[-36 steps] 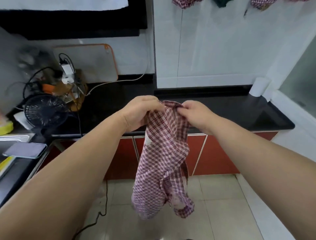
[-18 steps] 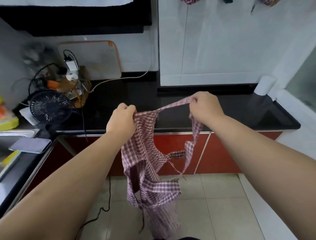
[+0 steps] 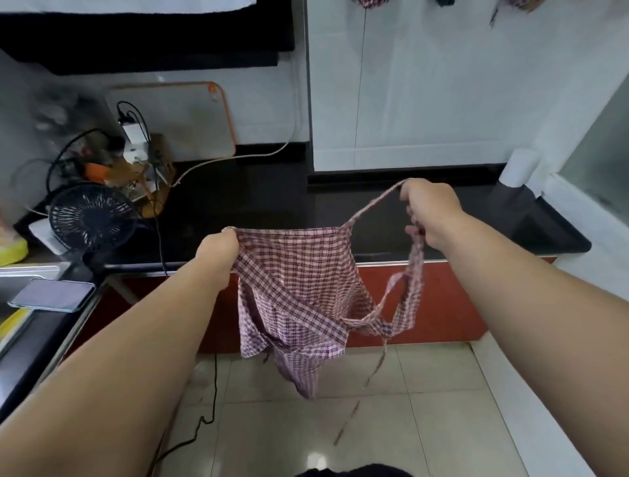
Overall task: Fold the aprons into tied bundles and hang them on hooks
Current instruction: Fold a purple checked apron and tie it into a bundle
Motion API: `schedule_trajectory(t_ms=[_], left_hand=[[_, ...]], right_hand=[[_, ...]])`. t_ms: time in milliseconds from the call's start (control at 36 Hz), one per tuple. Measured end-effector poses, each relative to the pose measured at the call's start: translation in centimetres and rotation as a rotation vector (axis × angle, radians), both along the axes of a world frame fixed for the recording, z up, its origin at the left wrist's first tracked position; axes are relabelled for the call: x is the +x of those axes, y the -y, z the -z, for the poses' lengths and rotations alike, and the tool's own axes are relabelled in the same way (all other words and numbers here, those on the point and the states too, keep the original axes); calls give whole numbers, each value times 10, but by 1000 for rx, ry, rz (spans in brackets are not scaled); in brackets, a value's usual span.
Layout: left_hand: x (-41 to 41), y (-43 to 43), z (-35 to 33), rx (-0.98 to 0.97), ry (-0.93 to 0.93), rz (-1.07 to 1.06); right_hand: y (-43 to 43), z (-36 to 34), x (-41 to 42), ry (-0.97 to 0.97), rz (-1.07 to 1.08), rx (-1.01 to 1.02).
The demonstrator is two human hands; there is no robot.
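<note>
A red-and-white checked apron [image 3: 299, 289] hangs in the air in front of the black counter, its top edge stretched flat. My left hand [image 3: 218, 247] grips the apron's top left corner. My right hand [image 3: 430, 211] is closed on the neck strap at the upper right, held higher than the left. Thin tie strings dangle toward the floor. At the frame's top edge, parts of other checked bundles [image 3: 369, 2] hang on the white wall.
A black counter [image 3: 272, 201] runs across behind the apron, above red cabinet doors [image 3: 442, 303]. On its left stand a small black fan [image 3: 90, 218], cables and a white cutting board [image 3: 177, 119]. A phone [image 3: 51, 299] lies by the sink at left. A white roll [image 3: 519, 168] stands at right.
My hands have moved apart, spreading the bunched apron open. The left hand dropped lower and the right hand pulled the strap up and to the right.
</note>
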State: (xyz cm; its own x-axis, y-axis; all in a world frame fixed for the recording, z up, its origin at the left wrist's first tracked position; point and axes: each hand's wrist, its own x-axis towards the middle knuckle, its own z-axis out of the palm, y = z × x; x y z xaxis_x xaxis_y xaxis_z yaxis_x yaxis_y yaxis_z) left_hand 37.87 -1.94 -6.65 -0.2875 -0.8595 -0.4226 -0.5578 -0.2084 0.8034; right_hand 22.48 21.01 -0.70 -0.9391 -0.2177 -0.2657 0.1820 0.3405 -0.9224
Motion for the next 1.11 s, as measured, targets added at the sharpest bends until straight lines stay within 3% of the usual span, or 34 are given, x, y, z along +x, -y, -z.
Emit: schedule_trajectory(t_ms=[56,167,306,389,444,500,556,611,667,750,806,861,972,1056,1111], left_hand=[[0,-9,-8,133,-214,7],[1,-17,-20,262,-332,114],[-3,-16,-38,167,-554,210],[0,-15,-46,41,-522,362],[2,-15,-51,-61,-347,458],[3,-14,-53,-153,-115,493],[3,-12,-53,-203,-7,447],[3,-9,-50,-211,-73,325],[5,-11,-49,-125,-275,227],[7,-17,-50,16,-573,258],[8,-19,-49,-2,-579,343],[8,-20,-48,-137,-404,423],[6,-19,-43,-686,67,419],[4,-20,-41,-851,131,372],[2,-22,-42,-913,178,332]], right_hand=[[1,-3,1,11,-35,-19],[3,-2,-2,34,-110,-4],[8,5,0,264,-249,-185],[12,4,-2,385,-229,-441],[12,1,-5,451,-187,-518],[13,-1,-7,493,-160,-430],[15,-1,-9,502,-143,-268],[17,0,-10,504,-123,-207],[17,3,-13,500,-128,-333],[14,3,-14,385,-266,-551],[12,5,-13,169,-336,-425],[12,6,-13,-3,-312,-301],[6,6,-19,-252,-260,-117],[0,6,-21,-435,-209,-54],[-2,7,-23,-448,-196,-102]])
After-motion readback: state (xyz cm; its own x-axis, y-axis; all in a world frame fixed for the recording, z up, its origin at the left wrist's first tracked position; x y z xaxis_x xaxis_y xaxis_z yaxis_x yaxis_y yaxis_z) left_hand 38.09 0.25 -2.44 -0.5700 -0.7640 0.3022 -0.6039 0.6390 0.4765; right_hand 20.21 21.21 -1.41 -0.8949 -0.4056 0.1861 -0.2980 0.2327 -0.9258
